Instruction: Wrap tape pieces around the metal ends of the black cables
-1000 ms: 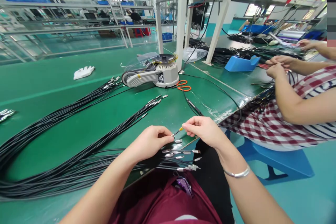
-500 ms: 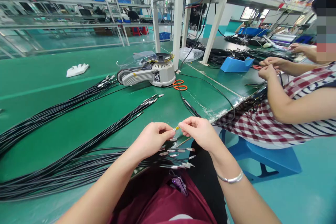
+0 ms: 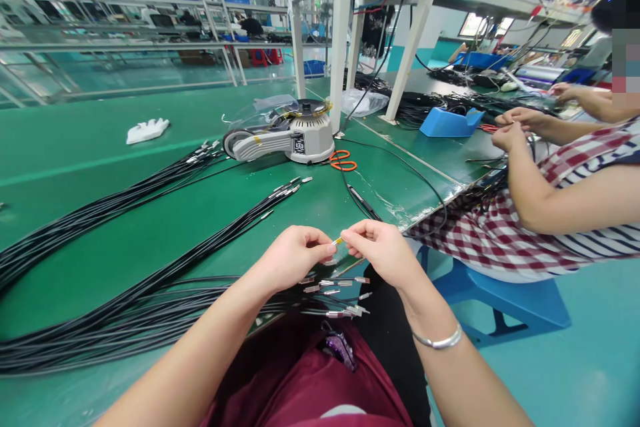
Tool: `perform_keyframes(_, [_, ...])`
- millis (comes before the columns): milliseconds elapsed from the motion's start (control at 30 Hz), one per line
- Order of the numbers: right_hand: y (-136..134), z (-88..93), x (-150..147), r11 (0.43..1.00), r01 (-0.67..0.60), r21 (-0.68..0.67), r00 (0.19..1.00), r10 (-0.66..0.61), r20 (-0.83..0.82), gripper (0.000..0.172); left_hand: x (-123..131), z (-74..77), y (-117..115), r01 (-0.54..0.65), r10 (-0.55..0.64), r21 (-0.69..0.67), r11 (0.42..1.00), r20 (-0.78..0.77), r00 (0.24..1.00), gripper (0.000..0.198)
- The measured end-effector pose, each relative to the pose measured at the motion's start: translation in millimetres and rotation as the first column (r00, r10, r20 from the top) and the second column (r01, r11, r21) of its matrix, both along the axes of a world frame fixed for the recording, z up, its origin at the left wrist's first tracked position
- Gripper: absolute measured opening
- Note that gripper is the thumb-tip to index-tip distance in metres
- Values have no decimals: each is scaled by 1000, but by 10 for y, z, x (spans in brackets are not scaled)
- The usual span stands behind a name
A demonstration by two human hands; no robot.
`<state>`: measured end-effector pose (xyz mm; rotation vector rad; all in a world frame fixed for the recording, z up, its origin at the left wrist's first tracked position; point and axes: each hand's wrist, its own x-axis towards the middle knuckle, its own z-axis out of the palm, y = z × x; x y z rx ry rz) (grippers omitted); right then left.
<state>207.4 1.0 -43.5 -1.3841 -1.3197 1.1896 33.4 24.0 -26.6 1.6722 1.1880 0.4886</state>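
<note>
The tip lies right between your two hands, just above the near edge of the counter. Its long axis runs from your left fingertips toward your right ones, slanting slightly up and away from you. Neither hand is nearer: your left hand is closed in a thumb-and-finger pinch at the silvery end, and your right hand is pinched just as small at the yellow end. Only a short length shows between them; you cannot tell how much your fingers cover, or how the cord runs behind your left hand.

Just below your hands, the near cables point their metal ends to your right, roughly along the same line as the tip. The middle cables slant away beyond your left hand. The scissors lie farther off, beside the tape dispenser.
</note>
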Motion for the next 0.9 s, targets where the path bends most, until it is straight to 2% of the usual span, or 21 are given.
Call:
perform_keyframes(100, [12,-6,8,1000,0,-13,1000,0,2,23,3,-2,8,5,-5,-10,1000,15,1000,31])
perform_keyframes(300, [22,27,27,998,-40,-50,999,41,8,23,-60,20,68,146,-141,-99,984,57,988,31])
perform_keyframes(567, [13,-27,-7,999,1,-33,1000,-1,-24,24,-117,-3,-30,58,-58,-162,985,6,998,27])
perform_keyframes(633, [30,-17,-20,999,-1,-36,1000,0,-31,24,-89,-12,-83,32,-33,-23,999,-36,999,25])
perform_keyframes(700, [45,4,-34,999,7,-53,1000,-8,-19,24,-35,-32,-126,0,18,207,978,-86,996,26])
perform_keyframes(800, [52,30,-58,997,39,-60,999,-38,16,22,61,-91,-158,13,72,481,877,-157,985,20])
perform_keyframes(900, [45,21,-71,997,61,-47,998,-60,33,23,132,-160,-168,34,107,595,803,-200,974,16])
